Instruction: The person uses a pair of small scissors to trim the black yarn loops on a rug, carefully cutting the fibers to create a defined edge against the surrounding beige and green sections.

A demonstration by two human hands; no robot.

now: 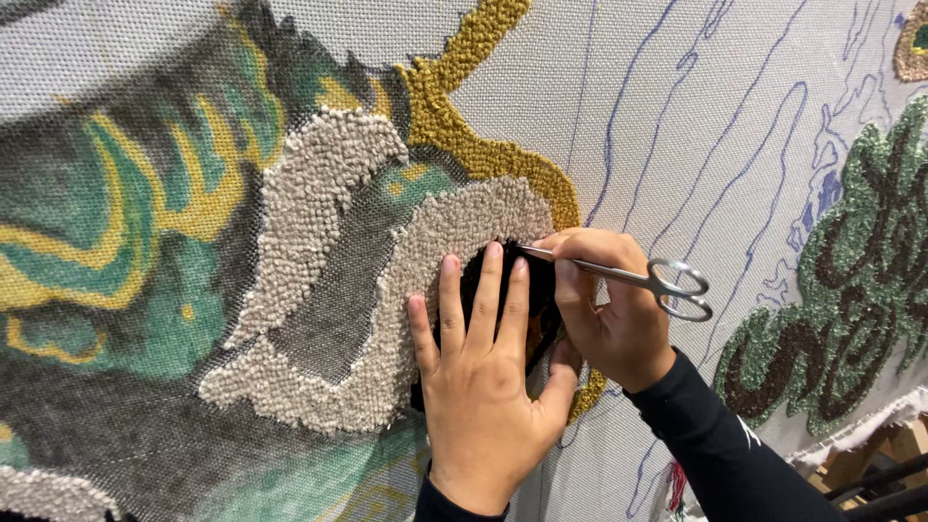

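Note:
A stretched grey tufting cloth (667, 68) fills the view, partly covered with looped yarn. My left hand (483, 377) lies flat on it, fingers spread over a black tufted patch (535, 280) inside a beige loop band (319, 193). My right hand (604, 309) pinches small silver scissors (628, 278) by the shank. Their tips touch the top of the black patch, and the handle rings stick out to the right. A mustard-yellow loop line (464, 135) curves just above both hands.
Blue drawn outlines (715, 145) mark the bare cloth at upper right. A green and dark tufted shape (851, 271) sits at the right edge. Printed green, yellow and grey colour shows through at the left. A wooden frame piece (870, 454) shows at bottom right.

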